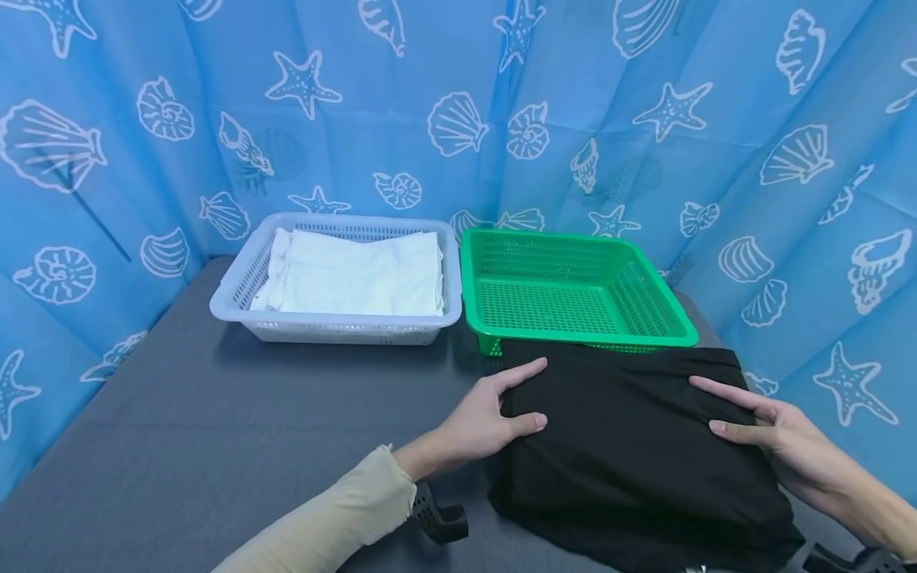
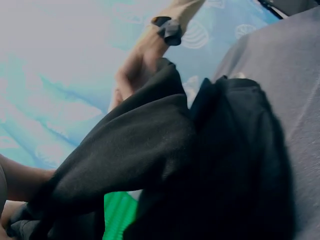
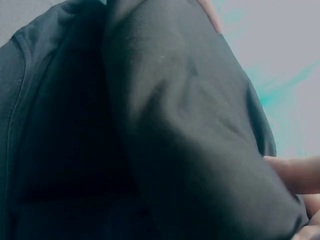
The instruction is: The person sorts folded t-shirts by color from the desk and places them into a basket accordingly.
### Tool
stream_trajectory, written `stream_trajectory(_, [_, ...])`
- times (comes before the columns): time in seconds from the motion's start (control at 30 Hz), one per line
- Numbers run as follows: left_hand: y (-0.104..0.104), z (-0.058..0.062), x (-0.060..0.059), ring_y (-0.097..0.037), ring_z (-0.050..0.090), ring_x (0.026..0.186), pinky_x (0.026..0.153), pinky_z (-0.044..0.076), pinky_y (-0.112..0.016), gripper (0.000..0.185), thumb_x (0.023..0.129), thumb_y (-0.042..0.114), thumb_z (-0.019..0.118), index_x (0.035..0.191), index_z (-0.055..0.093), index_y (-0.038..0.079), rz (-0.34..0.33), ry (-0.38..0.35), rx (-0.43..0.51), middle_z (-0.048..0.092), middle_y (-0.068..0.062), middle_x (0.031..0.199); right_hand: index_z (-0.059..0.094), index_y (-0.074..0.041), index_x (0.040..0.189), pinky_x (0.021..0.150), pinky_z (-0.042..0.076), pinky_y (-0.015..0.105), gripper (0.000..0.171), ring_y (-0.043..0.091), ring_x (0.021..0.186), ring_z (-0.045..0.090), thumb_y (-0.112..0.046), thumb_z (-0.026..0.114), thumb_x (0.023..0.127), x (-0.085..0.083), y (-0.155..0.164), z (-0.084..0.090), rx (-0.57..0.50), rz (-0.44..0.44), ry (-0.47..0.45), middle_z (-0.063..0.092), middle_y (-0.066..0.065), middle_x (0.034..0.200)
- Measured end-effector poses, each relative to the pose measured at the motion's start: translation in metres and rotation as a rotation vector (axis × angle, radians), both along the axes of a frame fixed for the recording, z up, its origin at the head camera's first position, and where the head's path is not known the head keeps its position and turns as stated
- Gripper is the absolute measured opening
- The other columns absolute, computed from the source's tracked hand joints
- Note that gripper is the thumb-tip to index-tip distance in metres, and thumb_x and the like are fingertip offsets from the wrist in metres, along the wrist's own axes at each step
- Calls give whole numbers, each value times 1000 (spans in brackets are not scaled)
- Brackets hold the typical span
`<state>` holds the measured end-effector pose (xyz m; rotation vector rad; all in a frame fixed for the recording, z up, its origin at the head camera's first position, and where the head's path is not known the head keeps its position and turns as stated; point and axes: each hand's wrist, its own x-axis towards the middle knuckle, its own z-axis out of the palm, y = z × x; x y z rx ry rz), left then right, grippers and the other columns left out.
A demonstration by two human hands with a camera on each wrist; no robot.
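Note:
A folded black garment (image 1: pixel 630 454) hangs partly raised over the near right of the table, its far edge overlapping the front of the green basket (image 1: pixel 587 338). My left hand (image 1: pixel 487 414) grips its left side, with thumb and index finger on top and the other fingers hidden underneath. On the opposite side, my right hand (image 1: pixel 781 438) holds the garment the same way. Both wrist views show the dark cloth (image 2: pixel 130 140) draping in loose folds between the hands. In the right wrist view, a stitched seam runs down the fabric (image 3: pixel 30 100).
Left of the green basket stands a pale white basket (image 1: pixel 337 321) with folded white cloth (image 1: pixel 358 274) inside. Both baskets sit on a grey covered table (image 1: pixel 215 446). Behind and to the sides hangs a blue curtain (image 1: pixel 444 72) with shell and starfish prints.

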<state>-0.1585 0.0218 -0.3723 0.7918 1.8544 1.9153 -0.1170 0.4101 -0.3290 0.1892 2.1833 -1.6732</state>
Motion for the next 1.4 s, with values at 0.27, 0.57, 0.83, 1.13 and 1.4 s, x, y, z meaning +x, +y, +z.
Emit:
stream_trajectory(0.27, [-14, 21, -9, -9, 49, 125, 100, 42, -29, 67, 94, 9, 68, 152, 38, 23, -13, 93, -8, 44, 6, 147, 30, -28, 156, 85, 53, 38, 60, 0, 110, 56, -18, 55, 103, -4, -5, 14, 70, 51, 85, -6, 22, 159])
stream_trajectory(0.57, [-25, 33, -21, -10, 52, 122, 99, 43, -31, 68, 94, 10, 69, 153, 37, 24, 5, 162, -64, 47, 3, 144, 30, -24, 156, 83, 53, 33, 60, 1, 113, 56, -12, 55, 102, -14, -14, 30, 92, 96, 202, 8, 17, 158])
stream_trajectory(0.83, [-36, 44, -45, -14, 50, 124, 101, 43, -36, 67, 95, 12, 67, 154, 35, 20, 68, 251, -129, 45, -1, 147, 37, -19, 154, 84, 52, 28, 58, 6, 115, 57, -2, 54, 101, -42, -35, 42, -90, 84, 319, 25, 4, 153])
stream_trajectory(1.13, [-36, 65, -78, -12, 46, 129, 101, 42, -34, 68, 97, 13, 65, 156, 30, 18, 132, 322, -240, 45, -1, 147, 39, -22, 153, 85, 51, 25, 62, 9, 117, 53, -4, 61, 97, -83, -48, 66, -87, 32, 350, 19, 7, 158])
stream_trajectory(1.4, [-30, 78, -115, -16, 47, 130, 101, 42, -30, 69, 98, 10, 61, 157, 26, 16, 123, 367, -341, 36, -3, 153, 39, -20, 153, 85, 50, 25, 65, 11, 118, 52, -10, 67, 95, -122, -49, 72, 26, 45, 370, 26, 11, 156])
